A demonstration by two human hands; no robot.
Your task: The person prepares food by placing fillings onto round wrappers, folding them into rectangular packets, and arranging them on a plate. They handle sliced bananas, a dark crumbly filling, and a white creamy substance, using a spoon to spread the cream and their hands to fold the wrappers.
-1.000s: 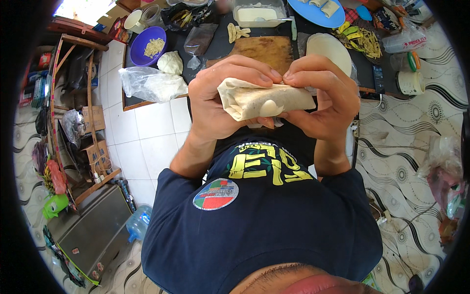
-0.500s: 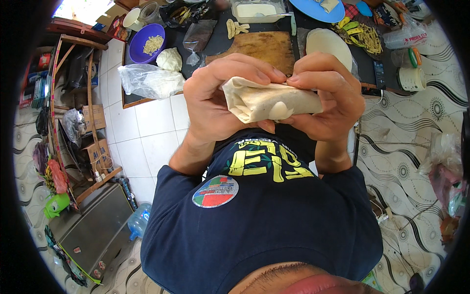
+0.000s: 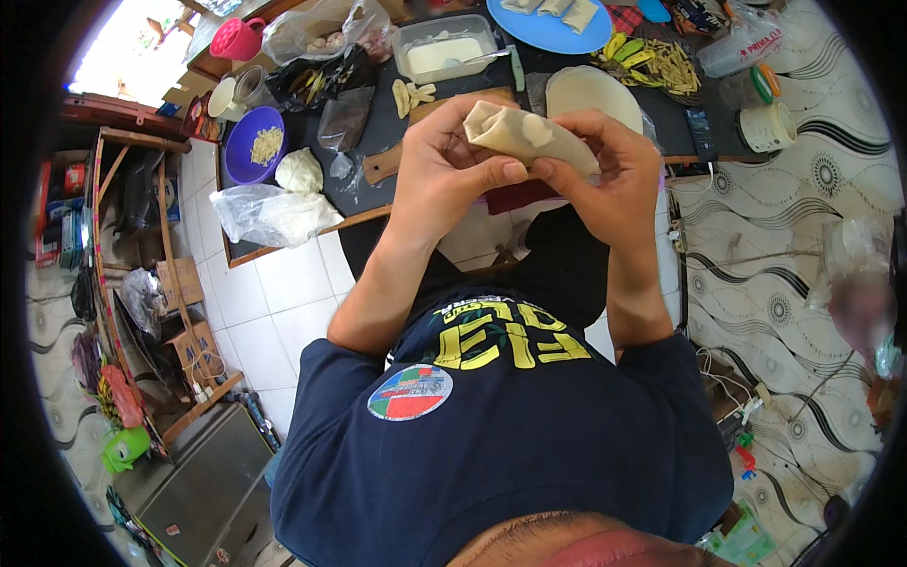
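My left hand [image 3: 436, 170] and my right hand [image 3: 619, 175] hold a rolled, pale spring roll [image 3: 557, 151] between them, above the near edge of the table. Both thumbs press its near side while the fingers curl round behind. Its left end shows folded layers, and a pale round patch sits on its upper side. Beyond my hands lies a wooden cutting board [image 3: 381, 166], mostly hidden by them. Pale round wrappers [image 3: 595, 94] lie behind my right hand. A blue plate [image 3: 553, 40] at the far side carries several similar rolls.
A clear tub [image 3: 401, 59] holds white paste and a utensil; peeled banana pieces [image 3: 403, 96] lie before it. Leftward are a purple bowl [image 3: 238, 142] of chopped food and a plastic bag [image 3: 269, 215]. Rightward are banana peels [image 3: 631, 55] and a phone [image 3: 700, 134] with a cable.
The roll has turned in my hands, its pale patch now facing up, and both hands sit farther from my body. My thumbs now show on the near side. The view has shifted, showing more tabletop.
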